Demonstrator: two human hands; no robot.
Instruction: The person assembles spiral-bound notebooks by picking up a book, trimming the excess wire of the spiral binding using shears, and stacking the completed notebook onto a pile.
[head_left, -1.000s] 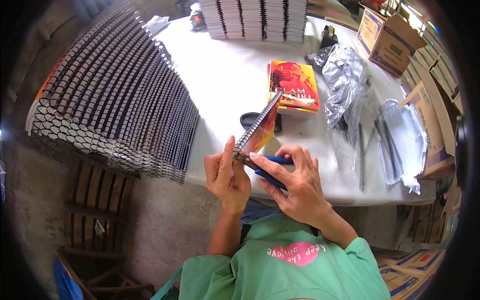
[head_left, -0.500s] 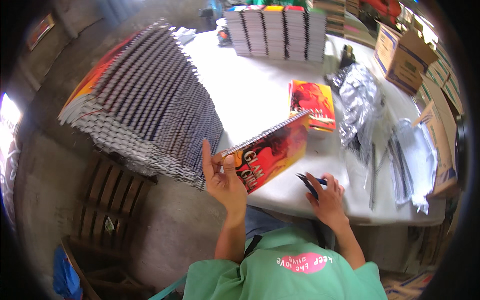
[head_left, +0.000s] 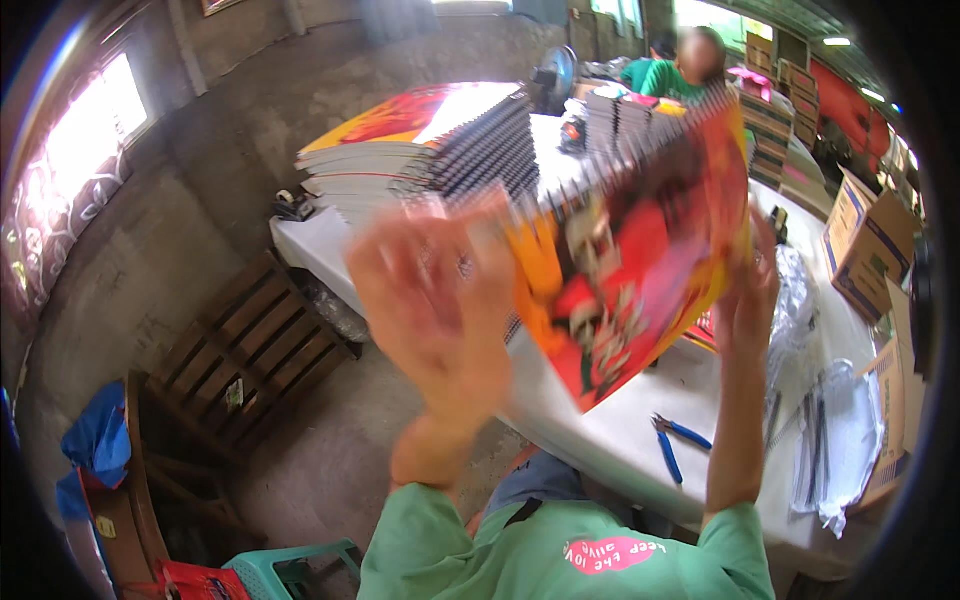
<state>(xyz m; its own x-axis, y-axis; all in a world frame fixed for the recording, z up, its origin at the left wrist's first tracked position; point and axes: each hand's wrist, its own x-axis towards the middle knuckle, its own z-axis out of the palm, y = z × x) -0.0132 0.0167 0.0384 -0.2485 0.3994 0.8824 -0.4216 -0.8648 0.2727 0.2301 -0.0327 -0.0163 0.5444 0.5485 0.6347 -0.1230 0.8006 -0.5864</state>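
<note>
Head view. A spiral-bound notebook with a red, orange and yellow cover (head_left: 640,270) is held up, tilted, above a white-covered worktop (head_left: 610,435). The left hand (head_left: 440,290), blurred, pinches the notebook's left end in its grip. The right hand (head_left: 748,300) meets the right edge; its fingers are partly hidden, and whether its grip is closed cannot be told. Blue-handled metal pliers (head_left: 682,440) lie spread on the worktop. Beyond the left hand stands a thick stack of spiral-bound notebooks (head_left: 430,132).

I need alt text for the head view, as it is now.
The person's left hand holds up a blurred red and yellow spiral notebook, the right hand at its right edge. Blue-handled pliers lie on the white table, where a notebook stack stands.
</note>
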